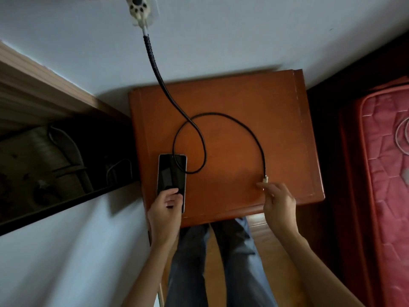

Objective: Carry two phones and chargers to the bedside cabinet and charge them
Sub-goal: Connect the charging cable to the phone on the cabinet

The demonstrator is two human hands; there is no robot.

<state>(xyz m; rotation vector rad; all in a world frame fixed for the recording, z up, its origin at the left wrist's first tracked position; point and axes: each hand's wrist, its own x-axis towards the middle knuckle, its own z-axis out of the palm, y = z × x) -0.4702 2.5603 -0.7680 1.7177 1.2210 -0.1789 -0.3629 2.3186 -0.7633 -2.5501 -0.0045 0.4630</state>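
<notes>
A dark-screened phone (172, 178) lies at the bedside cabinet's (243, 96) left front edge; the left hand (164, 209) grips its near end; the right hand (277, 201) pinches the black cable's (232, 119) metal plug (265, 180).

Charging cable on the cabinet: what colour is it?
Black, with a braided look; its plug tip looks pale metallic. Charging cable, clearest in the head view.

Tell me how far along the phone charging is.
Done: one charger is plugged into the wall socket, its cable looped across the cabinet.
In hand: the left hand holds a phone at the cabinet edge; the right hand pinches the cable's plug.
Left: plugging that phone in. A second phone is not visible; a white cable lies on the bed.
</notes>
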